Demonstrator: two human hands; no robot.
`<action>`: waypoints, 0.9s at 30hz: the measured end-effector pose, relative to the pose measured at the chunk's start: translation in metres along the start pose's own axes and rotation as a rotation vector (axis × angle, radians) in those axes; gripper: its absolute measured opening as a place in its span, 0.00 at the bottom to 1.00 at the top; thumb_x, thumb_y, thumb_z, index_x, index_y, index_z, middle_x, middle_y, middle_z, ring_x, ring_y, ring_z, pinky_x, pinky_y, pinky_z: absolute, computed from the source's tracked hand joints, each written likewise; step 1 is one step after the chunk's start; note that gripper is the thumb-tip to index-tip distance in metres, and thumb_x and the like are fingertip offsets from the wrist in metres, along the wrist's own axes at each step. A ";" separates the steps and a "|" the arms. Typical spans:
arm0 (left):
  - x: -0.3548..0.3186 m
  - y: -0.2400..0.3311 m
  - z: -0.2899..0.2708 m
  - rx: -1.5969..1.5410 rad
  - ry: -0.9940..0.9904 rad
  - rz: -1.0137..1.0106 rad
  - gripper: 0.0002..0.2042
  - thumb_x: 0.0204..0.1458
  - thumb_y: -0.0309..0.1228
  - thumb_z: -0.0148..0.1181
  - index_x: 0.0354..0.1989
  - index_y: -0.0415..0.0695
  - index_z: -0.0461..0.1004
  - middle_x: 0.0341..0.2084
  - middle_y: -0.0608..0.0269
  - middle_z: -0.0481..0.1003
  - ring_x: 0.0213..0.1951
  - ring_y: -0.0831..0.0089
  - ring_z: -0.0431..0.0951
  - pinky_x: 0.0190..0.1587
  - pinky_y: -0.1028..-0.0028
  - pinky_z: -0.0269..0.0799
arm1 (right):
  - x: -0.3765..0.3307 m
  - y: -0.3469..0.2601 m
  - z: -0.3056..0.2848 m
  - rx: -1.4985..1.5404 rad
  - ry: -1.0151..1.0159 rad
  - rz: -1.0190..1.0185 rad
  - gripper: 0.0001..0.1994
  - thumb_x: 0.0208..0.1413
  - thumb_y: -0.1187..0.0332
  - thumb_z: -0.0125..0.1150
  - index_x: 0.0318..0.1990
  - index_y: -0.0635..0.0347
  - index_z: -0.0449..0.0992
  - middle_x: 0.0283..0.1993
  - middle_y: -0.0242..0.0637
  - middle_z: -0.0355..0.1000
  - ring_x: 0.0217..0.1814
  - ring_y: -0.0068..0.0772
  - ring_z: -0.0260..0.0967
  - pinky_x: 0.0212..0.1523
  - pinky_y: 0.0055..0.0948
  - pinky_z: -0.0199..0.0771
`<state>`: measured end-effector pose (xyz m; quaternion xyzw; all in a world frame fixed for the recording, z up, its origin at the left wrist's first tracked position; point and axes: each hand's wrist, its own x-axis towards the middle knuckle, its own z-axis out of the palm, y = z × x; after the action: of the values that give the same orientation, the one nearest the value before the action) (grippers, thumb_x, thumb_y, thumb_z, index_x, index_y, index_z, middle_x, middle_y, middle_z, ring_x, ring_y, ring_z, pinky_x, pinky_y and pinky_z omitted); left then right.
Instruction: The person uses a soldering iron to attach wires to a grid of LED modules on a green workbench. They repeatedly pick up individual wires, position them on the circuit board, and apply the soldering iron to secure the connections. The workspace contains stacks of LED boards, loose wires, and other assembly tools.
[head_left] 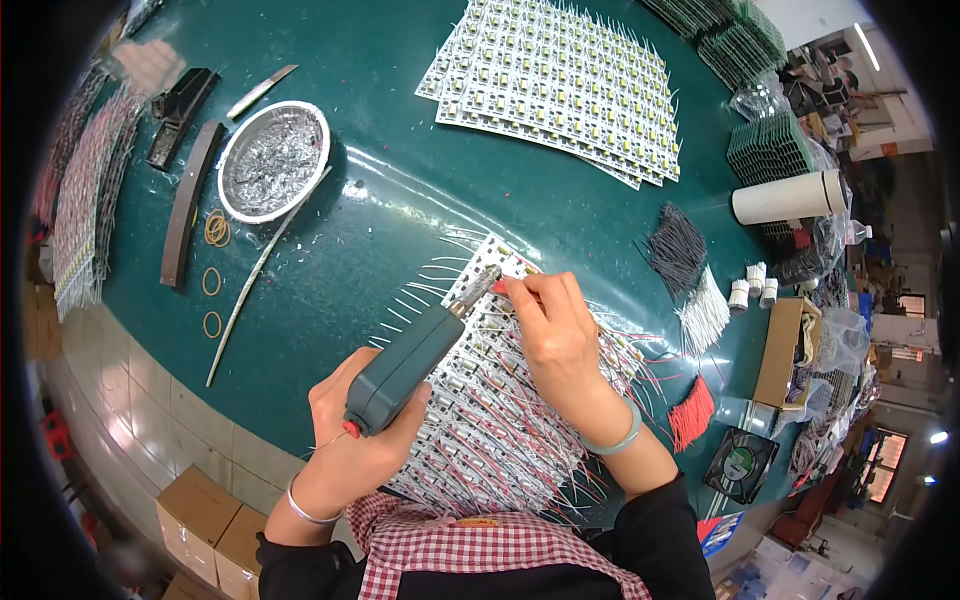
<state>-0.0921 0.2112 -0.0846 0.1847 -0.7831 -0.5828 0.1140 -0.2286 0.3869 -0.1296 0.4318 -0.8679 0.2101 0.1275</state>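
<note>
My left hand (358, 462) is wrapped round a dark green soldering gun (408, 368) with a red button at its rear. The gun's metal tip reaches the upper part of a white circuit board panel (455, 385). That panel lies in front of me, dense with small components and with white and red wires standing out of it. Close beside the tip, the fingers of my right hand (555, 340) are pinched on a small red wire (498, 287) at the board. The wire's lower end is hidden by the fingertips and the tip.
More panels (560, 85) lie stacked at the far side. Bundles of black wires (675, 248), white wires (704, 315) and red wires (691, 412) lie to the right, near a small fan (741, 464) and a white cylinder (785, 198). A bowl of scraps (322, 150) stands left.
</note>
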 end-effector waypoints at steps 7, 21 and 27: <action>0.001 -0.005 0.000 0.004 -0.027 -0.028 0.08 0.45 0.22 0.68 0.29 0.36 0.73 0.21 0.59 0.73 0.23 0.75 0.72 0.26 0.74 0.66 | 0.002 -0.002 -0.002 -0.013 -0.014 -0.005 0.15 0.43 0.79 0.61 0.43 0.71 0.75 0.37 0.40 0.68 0.38 0.38 0.67 0.31 0.31 0.70; 0.001 -0.003 -0.007 0.072 -0.029 -0.004 0.06 0.45 0.20 0.67 0.28 0.36 0.75 0.20 0.61 0.73 0.21 0.78 0.71 0.24 0.76 0.65 | 0.002 -0.003 -0.002 -0.010 -0.014 -0.004 0.14 0.43 0.79 0.60 0.41 0.71 0.75 0.37 0.41 0.67 0.38 0.39 0.66 0.31 0.31 0.70; 0.001 0.006 -0.012 -0.091 0.039 -0.044 0.08 0.45 0.19 0.67 0.35 0.33 0.78 0.25 0.63 0.76 0.25 0.81 0.74 0.27 0.79 0.68 | 0.002 -0.003 0.000 -0.015 -0.003 0.001 0.15 0.42 0.80 0.60 0.41 0.70 0.75 0.37 0.41 0.67 0.38 0.39 0.66 0.31 0.31 0.70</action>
<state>-0.0894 0.2022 -0.0754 0.2079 -0.7491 -0.6165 0.1248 -0.2276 0.3840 -0.1280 0.4308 -0.8698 0.2028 0.1294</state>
